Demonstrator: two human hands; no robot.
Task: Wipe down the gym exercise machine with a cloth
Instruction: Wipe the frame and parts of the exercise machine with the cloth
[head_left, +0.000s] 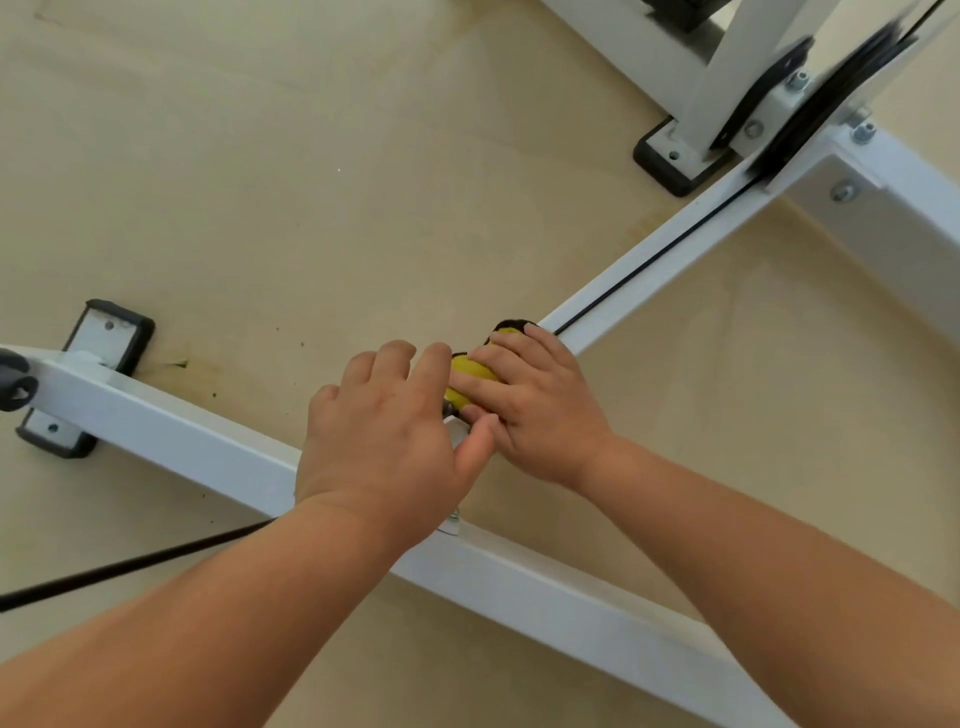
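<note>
I see bare floor (260, 208) past my hands and more to the near right, so there is room to move there. The white bar of the gym machine (171, 441) runs out left and right from the grip. A second bar with a black cable (649, 265) leads away up to the right. My right hand (540, 410) bends over the yellow cloth (470, 374) and holds it down where the bars meet. My left hand (384, 421) rests loose on the bar just beside it, holding nothing.
</note>
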